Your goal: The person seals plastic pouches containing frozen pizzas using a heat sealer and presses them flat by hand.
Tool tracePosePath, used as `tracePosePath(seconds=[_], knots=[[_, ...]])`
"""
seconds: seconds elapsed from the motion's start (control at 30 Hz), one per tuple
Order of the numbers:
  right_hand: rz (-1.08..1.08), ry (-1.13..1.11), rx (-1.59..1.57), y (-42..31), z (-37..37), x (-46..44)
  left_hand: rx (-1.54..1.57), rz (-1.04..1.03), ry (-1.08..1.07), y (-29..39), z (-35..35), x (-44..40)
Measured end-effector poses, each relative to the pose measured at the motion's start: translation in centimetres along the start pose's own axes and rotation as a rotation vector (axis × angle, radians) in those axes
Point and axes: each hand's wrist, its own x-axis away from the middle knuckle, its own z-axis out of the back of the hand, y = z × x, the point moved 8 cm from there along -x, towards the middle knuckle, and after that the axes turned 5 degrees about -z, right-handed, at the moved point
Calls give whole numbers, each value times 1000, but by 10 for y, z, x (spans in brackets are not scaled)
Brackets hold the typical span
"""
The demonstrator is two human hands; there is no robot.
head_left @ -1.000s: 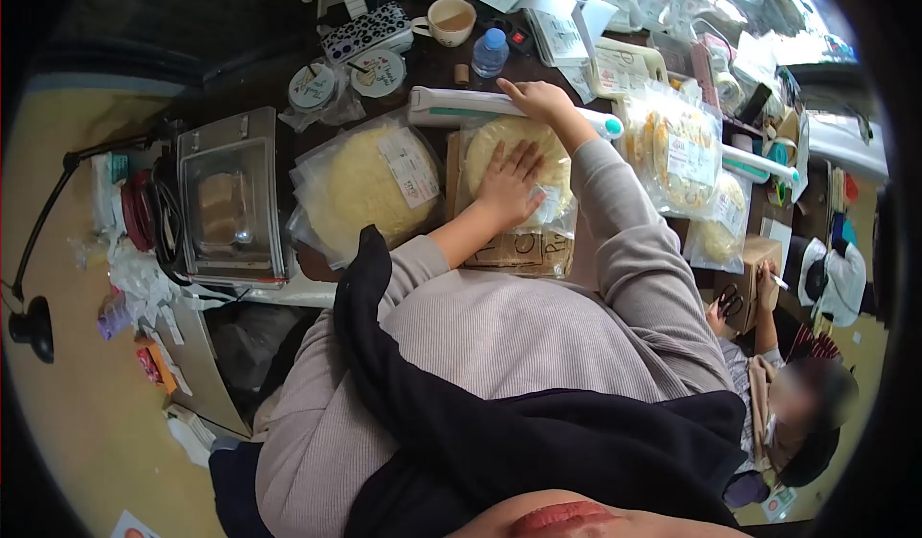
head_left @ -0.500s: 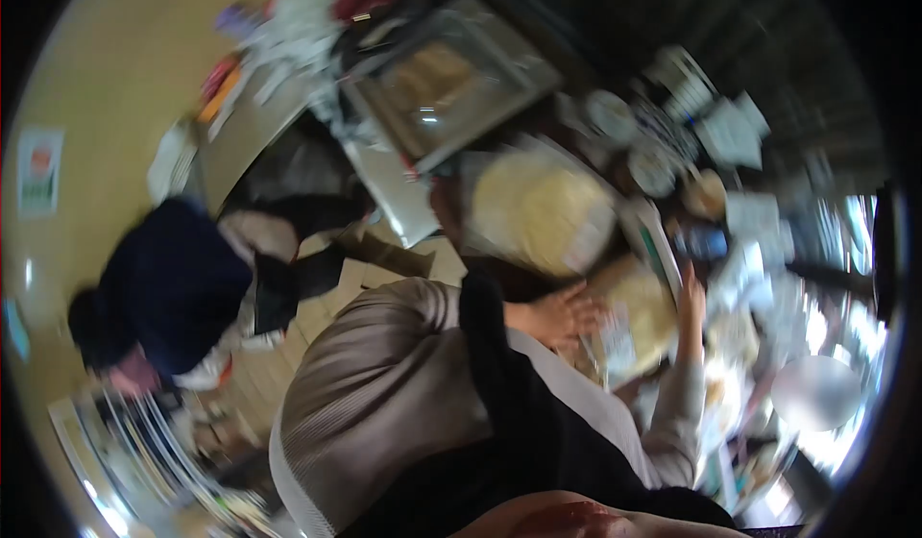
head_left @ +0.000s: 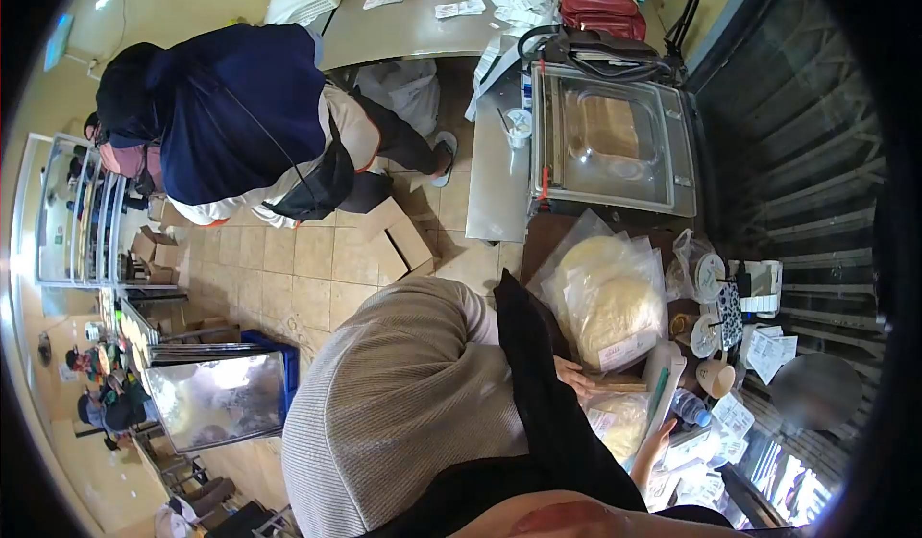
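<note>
The bagged pale round point(head_left: 622, 429) lies on the brown desk point(head_left: 543, 237) beside the white-and-green bar point(head_left: 661, 384). Left hand point(head_left: 574, 377): fingers loosely apart. Right hand point(head_left: 653, 449): partly hidden, I cannot tell. Keeping the plastic smooth seems wise. Beyond spreads a tiled floor point(head_left: 312, 250).

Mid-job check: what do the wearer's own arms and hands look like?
The left sleeve is greyish-beige, finely ribbed knit, partly behind black cloth. The left hand and right hand are ungloved; any rings can't be made out. The right sleeve is hidden.
</note>
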Motion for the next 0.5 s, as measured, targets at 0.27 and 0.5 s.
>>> tracePosePath(seconds=[0.27,0.5], knots=[[-34,-8,2,-5,3,2,65,33,-85,-3,-7,-6],[-42,-8,-6,-3,4,4,174,54,-209,-4,-12,-10]])
